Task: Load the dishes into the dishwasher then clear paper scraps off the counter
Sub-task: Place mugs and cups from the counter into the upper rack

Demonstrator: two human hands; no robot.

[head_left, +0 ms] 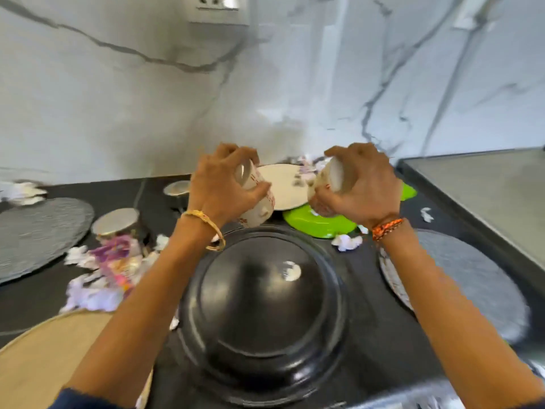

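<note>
Left hand [224, 184] clamped on one patterned cup [256, 199], right hand [359, 184] on another [324, 187], both tipped sideways, lifted above the tabletop [159, 199]; dishwasher nowhere in view, probably means turning away

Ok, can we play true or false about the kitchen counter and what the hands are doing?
1. Each hand holds a cup. True: the left hand grips one patterned cup and the right hand grips another cup.
2. The big black plate is full of food. False: it looks bare apart from one small pale scrap.
3. A white plate rests partly on a green plate. True.
4. The counter has no paper on it. False: crumpled paper scraps lie near the green plate, and more lie at the left.
5. The dishwasher is open in front. False: no dishwasher is in view.
</note>
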